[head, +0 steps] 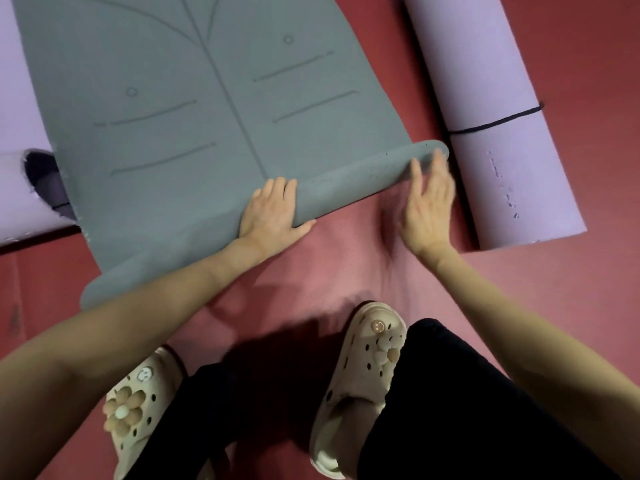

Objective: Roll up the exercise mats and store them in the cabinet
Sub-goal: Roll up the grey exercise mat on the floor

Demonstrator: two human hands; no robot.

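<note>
A grey exercise mat [180, 109] with line markings lies flat on the red floor, and its near end is curled into a low roll [349, 183]. My left hand [273, 213] rests on the middle of that roll, fingers straight over the top and thumb under the near edge. My right hand [429, 199] is blurred, with spread straight fingers at the roll's right end, touching or just off it. A lilac mat [485, 81], rolled and tied with a black cord, lies to the right of the grey one.
Another lilac rolled mat [20, 188] lies at the left, its open end partly under the grey mat. My two feet in cream clogs [360, 375] stand on the red floor [346, 258] just behind the roll. No cabinet is in view.
</note>
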